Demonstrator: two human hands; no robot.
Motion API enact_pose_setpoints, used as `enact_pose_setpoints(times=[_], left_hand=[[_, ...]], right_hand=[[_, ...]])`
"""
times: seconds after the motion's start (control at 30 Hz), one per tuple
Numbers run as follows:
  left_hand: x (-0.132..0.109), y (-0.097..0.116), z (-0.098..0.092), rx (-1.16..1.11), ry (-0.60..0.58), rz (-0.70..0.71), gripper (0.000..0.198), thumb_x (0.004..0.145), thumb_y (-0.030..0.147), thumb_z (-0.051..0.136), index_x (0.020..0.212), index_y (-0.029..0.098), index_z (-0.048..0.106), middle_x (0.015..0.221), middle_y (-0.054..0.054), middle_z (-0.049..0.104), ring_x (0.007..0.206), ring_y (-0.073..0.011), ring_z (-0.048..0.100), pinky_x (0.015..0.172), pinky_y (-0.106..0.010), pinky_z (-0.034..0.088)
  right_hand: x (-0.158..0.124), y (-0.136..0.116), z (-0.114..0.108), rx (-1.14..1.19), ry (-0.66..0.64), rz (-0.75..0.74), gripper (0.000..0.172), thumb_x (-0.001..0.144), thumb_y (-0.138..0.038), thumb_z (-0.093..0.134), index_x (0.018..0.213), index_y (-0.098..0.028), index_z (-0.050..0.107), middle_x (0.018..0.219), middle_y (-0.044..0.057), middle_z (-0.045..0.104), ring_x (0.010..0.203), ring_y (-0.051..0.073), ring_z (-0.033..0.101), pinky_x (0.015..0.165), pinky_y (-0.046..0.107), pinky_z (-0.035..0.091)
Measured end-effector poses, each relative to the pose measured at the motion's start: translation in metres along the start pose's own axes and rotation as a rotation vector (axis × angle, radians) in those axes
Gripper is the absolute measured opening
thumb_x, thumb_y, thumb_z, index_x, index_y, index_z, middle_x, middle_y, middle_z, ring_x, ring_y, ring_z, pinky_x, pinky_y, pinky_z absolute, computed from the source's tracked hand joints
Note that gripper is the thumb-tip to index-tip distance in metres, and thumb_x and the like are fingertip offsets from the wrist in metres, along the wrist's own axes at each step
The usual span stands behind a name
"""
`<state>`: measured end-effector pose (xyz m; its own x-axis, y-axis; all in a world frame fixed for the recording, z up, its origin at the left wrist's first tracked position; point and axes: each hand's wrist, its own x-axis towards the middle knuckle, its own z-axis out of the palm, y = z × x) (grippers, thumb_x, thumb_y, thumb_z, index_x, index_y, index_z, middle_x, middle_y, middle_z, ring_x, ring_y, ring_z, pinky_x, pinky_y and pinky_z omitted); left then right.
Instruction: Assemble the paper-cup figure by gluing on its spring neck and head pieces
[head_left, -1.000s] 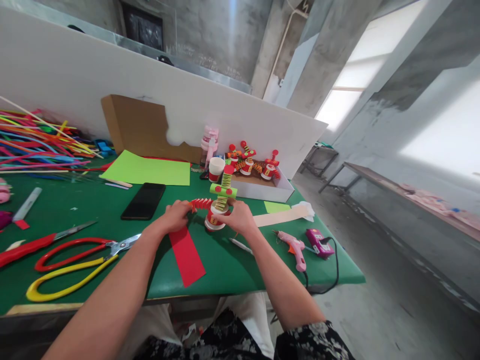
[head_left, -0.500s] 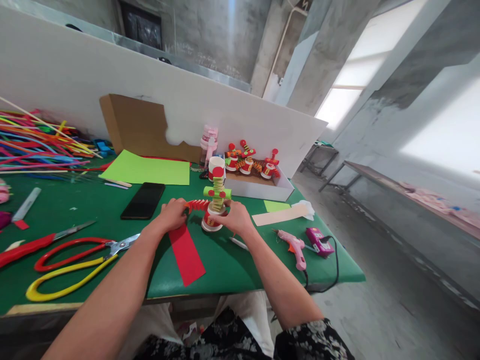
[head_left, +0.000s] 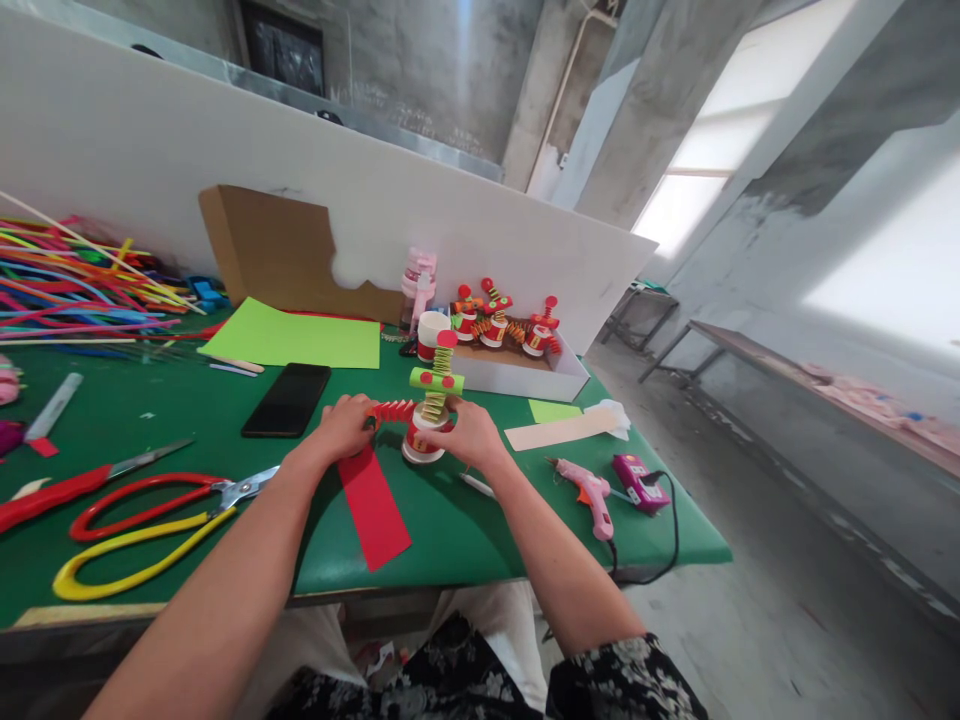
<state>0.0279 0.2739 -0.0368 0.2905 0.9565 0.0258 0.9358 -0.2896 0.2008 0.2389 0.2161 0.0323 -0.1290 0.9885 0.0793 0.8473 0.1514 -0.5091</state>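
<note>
A paper-cup figure (head_left: 422, 440) stands upside-down-cup style on the green table, its red-and-white cup topped by folded green paper and a green roll with red dots. My right hand (head_left: 472, 432) is closed around the cup's right side. From the cup's left side runs a red accordion-folded paper strip (head_left: 394, 411). My left hand (head_left: 346, 428) pinches the outer end of that strip. Below the left hand lies a flat red paper strip (head_left: 375, 515). A white pen-like stick (head_left: 477, 486) rests beside my right wrist, partly hidden.
Similar figures stand in a white box (head_left: 517, 381) behind. A pink glue gun (head_left: 590, 492) with its cord lies to the right. Scissors (head_left: 225, 492), a red-handled tool (head_left: 71, 492), a phone (head_left: 286, 400) and green paper (head_left: 300, 338) are on the left.
The folded green top of the figure has swung slightly to the right and now leans. Both hands stay almost in place.
</note>
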Motion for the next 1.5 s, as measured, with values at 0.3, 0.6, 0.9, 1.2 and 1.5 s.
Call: enact_pose_setpoints(times=[0.3, 0.6, 0.9, 1.2, 1.5], left_hand=[[-0.0007, 0.0002, 0.0007, 0.002, 0.013, 0.003, 0.034, 0.082, 0.023, 0.048, 0.107, 0.028, 0.07, 0.112, -0.011, 0.068, 0.108, -0.0338, 0.06, 0.079, -0.039, 0.049], [-0.0004, 0.0002, -0.0005, 0.016, -0.004, 0.014, 0.034, 0.084, 0.024, 0.046, 0.109, 0.026, 0.069, 0.113, -0.012, 0.067, 0.11, -0.0353, 0.059, 0.079, -0.041, 0.049], [-0.0019, 0.0005, -0.0022, 0.03, -0.021, 0.019, 0.038, 0.083, 0.022, 0.047, 0.114, 0.025, 0.068, 0.115, -0.013, 0.066, 0.111, -0.0359, 0.058, 0.081, -0.043, 0.05], [-0.0012, 0.0011, -0.0034, 0.03, -0.042, 0.013, 0.036, 0.084, 0.022, 0.048, 0.114, 0.023, 0.068, 0.119, -0.013, 0.065, 0.113, -0.0355, 0.057, 0.082, -0.043, 0.05], [0.0008, -0.0024, 0.0003, 0.027, -0.036, 0.02, 0.029, 0.084, 0.022, 0.049, 0.104, 0.022, 0.069, 0.114, -0.012, 0.067, 0.111, -0.0337, 0.058, 0.081, -0.04, 0.049]], right_hand=[[0.0006, 0.0, 0.0006, -0.008, -0.006, 0.017, 0.046, 0.072, -0.048, 0.081, 0.107, -0.021, 0.07, 0.103, 0.007, 0.077, 0.097, 0.026, 0.071, 0.075, 0.029, 0.048], [0.001, 0.0027, 0.0013, 0.037, 0.018, -0.002, 0.048, 0.068, -0.045, 0.084, 0.108, -0.023, 0.069, 0.106, 0.005, 0.077, 0.099, 0.025, 0.071, 0.079, 0.028, 0.049], [0.0014, 0.0069, -0.0003, 0.058, 0.011, 0.015, 0.049, 0.069, -0.046, 0.084, 0.11, -0.022, 0.07, 0.11, 0.006, 0.076, 0.101, 0.025, 0.071, 0.082, 0.029, 0.05], [0.0013, 0.0088, 0.0012, 0.053, -0.002, 0.021, 0.047, 0.075, -0.046, 0.08, 0.11, -0.018, 0.069, 0.113, 0.009, 0.075, 0.102, 0.026, 0.07, 0.082, 0.031, 0.05], [0.0022, 0.0087, 0.0004, 0.123, 0.051, 0.036, 0.047, 0.073, -0.043, 0.081, 0.111, -0.018, 0.068, 0.115, 0.008, 0.075, 0.106, 0.027, 0.07, 0.088, 0.033, 0.051]])
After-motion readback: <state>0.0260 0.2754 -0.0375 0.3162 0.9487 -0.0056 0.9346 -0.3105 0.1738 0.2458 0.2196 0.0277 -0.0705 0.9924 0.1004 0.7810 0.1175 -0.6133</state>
